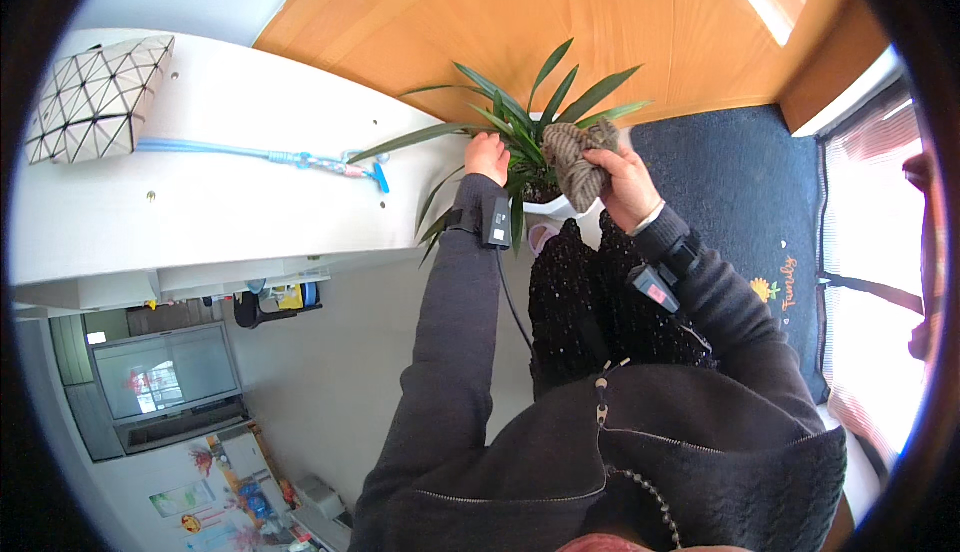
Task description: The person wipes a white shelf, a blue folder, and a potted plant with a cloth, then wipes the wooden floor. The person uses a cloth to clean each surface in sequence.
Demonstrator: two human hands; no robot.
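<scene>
A long-leaved green plant (600,95) grows in a white pot (556,208) on the floor before me. My right hand (628,183) grips a bunched brown striped cloth (576,164) at the right side of the leaves. Among the leaves on the left is my left hand (488,157), its fingers curled. Whether a leaf is pinched between those fingers cannot be made out. One long leaf stretches from beside it over the white cabinet top (262,211). The cloth hides part of the plant's base and soil.
A geometric-patterned bag (101,106) with a light blue strap (225,145) lies on the cabinet. An orange wood panel (420,19) stands behind the plant. To the right, a dark blue mat (720,192) covers the floor by a bright window with curtains. A television (166,372) is farther left.
</scene>
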